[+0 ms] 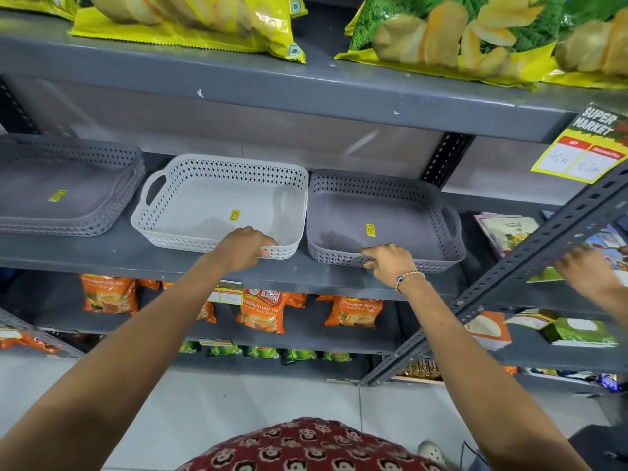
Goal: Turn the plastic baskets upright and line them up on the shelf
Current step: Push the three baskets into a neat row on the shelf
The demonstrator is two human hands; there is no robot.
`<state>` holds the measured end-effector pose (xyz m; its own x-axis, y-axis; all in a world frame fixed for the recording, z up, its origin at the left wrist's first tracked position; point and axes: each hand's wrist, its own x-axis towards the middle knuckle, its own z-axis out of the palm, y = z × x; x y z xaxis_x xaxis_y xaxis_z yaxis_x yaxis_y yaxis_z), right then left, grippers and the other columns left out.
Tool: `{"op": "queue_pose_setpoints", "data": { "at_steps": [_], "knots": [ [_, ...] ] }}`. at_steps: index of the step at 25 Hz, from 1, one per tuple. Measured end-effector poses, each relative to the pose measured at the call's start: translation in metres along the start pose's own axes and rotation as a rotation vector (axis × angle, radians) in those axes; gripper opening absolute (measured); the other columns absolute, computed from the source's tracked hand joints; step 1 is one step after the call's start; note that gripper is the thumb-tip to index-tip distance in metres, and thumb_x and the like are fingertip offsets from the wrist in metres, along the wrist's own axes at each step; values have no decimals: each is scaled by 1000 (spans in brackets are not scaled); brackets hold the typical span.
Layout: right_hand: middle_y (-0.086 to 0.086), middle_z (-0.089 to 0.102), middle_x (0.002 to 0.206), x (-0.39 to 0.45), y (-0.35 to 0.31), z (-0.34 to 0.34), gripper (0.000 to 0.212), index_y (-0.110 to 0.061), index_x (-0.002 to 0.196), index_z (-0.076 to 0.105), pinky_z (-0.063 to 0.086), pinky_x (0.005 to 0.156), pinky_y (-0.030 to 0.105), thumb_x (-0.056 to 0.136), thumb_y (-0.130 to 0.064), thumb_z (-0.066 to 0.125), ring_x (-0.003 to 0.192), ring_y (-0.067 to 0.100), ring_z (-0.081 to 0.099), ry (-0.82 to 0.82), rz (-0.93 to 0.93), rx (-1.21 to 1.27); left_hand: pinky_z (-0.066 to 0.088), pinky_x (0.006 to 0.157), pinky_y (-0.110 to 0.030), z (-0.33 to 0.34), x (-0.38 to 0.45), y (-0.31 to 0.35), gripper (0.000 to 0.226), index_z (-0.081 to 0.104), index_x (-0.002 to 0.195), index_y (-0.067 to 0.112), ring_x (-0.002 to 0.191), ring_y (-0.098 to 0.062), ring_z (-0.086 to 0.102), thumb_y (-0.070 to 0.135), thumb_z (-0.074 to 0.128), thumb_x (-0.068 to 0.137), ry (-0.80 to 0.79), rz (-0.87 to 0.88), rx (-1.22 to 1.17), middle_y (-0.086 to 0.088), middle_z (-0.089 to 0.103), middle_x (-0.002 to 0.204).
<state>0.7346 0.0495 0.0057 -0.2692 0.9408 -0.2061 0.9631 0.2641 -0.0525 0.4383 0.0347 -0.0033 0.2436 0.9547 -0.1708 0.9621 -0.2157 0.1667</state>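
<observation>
Two shallow rectangular perforated plastic baskets, upright and side by side on the grey metal shelf (190, 263): a white perforated plastic basket (190, 229) on the left, a grey perforated plastic basket (418, 232) on the right, their inner ends just beside each other, whether touching cannot be told. Small yellow sticker (235, 214) on the white floor, another yellow sticker (370, 230) on the grey floor. Loop handle on the white one's left end, another on the grey one's right end.

Left hand (243, 248) at the white basket's near rim toward its right corner, fingers curled over the edge and closed on it, thumb on the outer wall. Right hand (390, 261) at the grey basket's near rim toward its left corner, fingers hooked over the lip and pinching it, beaded bracelet (409, 278) at the wrist. Both baskets directly beyond the hands, near walls close to the shelf's front edge.

Further left on the same shelf, a stack of grey perforated plastic baskets (64, 192) turned bottom-up, a yellow label on the top base. To the right, a slanted grey slotted steel strut (530, 263) crossing the view, another person's hand (584, 270) behind it over printed booklets (503, 232). Above, yellow chip bags (190, 25) on the upper shelf and a yellow price tag (588, 147) hanging from its edge. Below, orange packs of leaf tea (265, 311) on the lower shelf, pale floor tiles (238, 396) underneath, patterned red cloth at the bottom edge.
</observation>
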Motion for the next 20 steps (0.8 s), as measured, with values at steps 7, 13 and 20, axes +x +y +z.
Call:
{"op": "queue_pose_setpoints", "data": {
  "at_steps": [7,13,20],
  "knots": [
    [14,67,118,0,-1,0,32,-23,125,56,49,91,40,94,-21,51,113,33,59,0,-11,-5,46,87,-37,3,0,1,45,54,132,27,111,-34,55,5,48,93,3,-35,16,-18,64,118],
    [8,61,127,-1,0,-14,40,-24,124,57,47,99,44,87,-41,55,121,31,51,-98,-33,189,43,101,-36,-4,-2,-7,40,57,129,24,121,-26,55,29,62,90,-52,-11,-276,-6,64,129],
    [-2,71,114,3,-60,-42,23,-20,105,67,54,90,37,92,-28,50,107,19,64,273,-129,340,53,94,-36,-28,-18,-46,23,70,108,10,82,15,62,22,56,94,384,46,-584,21,65,87]
  ]
}}
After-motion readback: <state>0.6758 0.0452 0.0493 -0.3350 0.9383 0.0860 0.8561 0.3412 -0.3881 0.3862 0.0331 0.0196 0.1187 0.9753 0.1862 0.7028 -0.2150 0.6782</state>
